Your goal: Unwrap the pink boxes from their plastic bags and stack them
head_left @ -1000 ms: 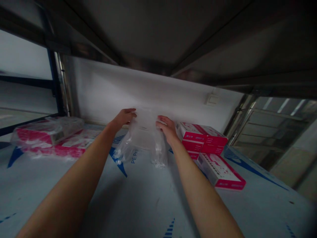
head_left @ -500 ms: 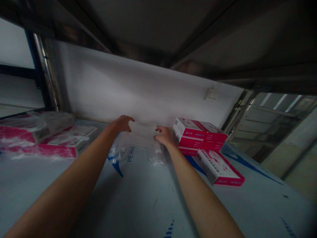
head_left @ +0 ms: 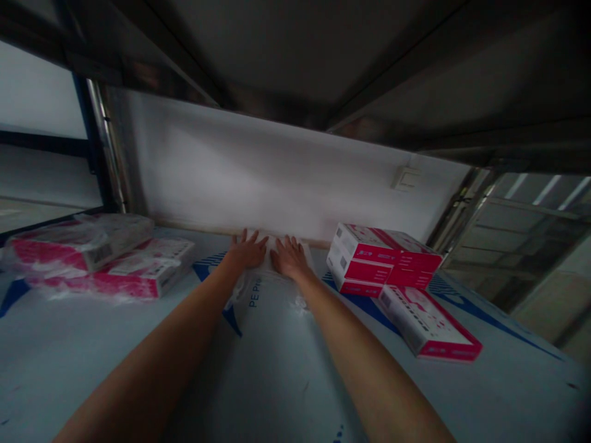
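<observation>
Fingers (head_left: 252, 241) spread wide on both hands, we press our left hand (head_left: 247, 253) and right hand (head_left: 289, 258) flat, side by side and nearly touching, onto a clear plastic bag (head_left: 272, 274). The bag lies at the rear edge of the film-covered shelf (head_left: 277, 369), near the middle of that edge. Stacked red-and-white cartons (head_left: 383, 261) stand just right of the right hand; plastic-wrapped cartons (head_left: 83, 249) lie well left.

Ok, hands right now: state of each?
Left hand: open, fingers spread, flat on the clear plastic bag, not gripping.
Right hand: open, flat on it too, not gripping.
</observation>
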Available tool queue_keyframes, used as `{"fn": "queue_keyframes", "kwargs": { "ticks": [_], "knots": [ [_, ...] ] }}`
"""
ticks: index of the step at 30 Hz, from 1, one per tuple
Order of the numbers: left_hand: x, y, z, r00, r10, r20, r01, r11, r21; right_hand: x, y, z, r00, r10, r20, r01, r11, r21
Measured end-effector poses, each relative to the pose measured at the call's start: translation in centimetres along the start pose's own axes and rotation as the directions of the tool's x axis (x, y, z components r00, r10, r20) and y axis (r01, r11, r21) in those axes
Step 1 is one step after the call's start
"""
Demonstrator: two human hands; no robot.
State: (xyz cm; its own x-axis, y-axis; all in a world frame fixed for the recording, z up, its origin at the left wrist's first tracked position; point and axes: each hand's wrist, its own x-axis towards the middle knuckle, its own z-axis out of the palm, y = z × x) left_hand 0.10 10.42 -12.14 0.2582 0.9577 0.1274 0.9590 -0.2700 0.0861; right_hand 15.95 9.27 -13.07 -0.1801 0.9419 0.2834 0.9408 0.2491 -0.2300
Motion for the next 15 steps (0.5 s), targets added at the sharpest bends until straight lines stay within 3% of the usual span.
{"fn": "queue_keyframes", "kwargs": {
  "ticks": [3, 9, 15],
  "knots": [
    [0.1, -0.8, 1.1, 0.998, -0.027, 0.055, 0.027, 1.0, -0.006, -0.8, 0.3, 1.0, 0.997, 0.071, 0.038, -0.07, 0.997, -0.036],
    [0.3, -1.1, 1.9, 0.995, -0.037, 0.088, 0.037, 0.999, -0.003, -0.6, 0.3, 0.9, 0.969, 0.236, 0.072, -0.229, 0.968, -0.102],
    [0.5, -1.1, 2.0, 0.994, -0.047, 0.098, 0.049, 0.999, -0.015, -0.3, 0.7, 1.0, 0.961, 0.245, 0.127, -0.235, 0.968, -0.089]
  ]
}}
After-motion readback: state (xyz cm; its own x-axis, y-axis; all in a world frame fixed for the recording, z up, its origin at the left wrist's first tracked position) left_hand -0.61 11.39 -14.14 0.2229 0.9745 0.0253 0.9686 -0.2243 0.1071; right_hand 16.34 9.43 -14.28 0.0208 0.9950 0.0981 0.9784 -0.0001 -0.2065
